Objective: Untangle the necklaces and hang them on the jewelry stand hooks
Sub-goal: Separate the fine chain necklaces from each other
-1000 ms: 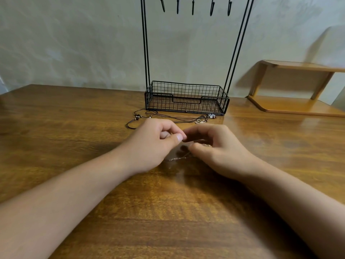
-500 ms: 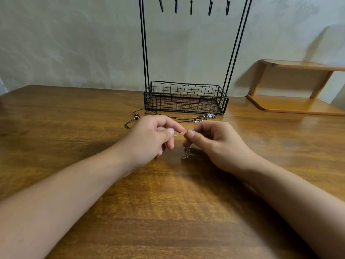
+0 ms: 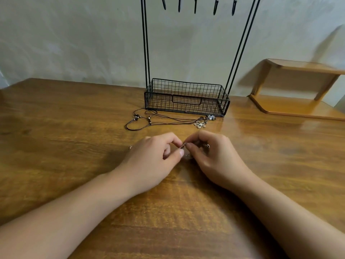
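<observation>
Head view: both hands meet low over the wooden worktop (image 3: 74, 128), in front of the jewelry stand (image 3: 186, 101), well apart from its wire basket. Left hand (image 3: 155, 157) pinches one end of a thin chain necklace (image 3: 183, 146) between thumb and forefinger; right hand (image 3: 214, 156) pinches the same chain just beside it, fingertips nearly touching. A short length of chain spans the two grips; more chain lies under the right hand, detail blurred. Cord necklaces (image 3: 164, 120) lie tangled on the worktop, just in front of the stand's basket, between it and the hands; a flower pendant (image 3: 199, 124) sits at their right end. Hooks (image 3: 195, 5) at the stand's top hang bare. Wooden shelf (image 3: 298, 86) right of the stand.
</observation>
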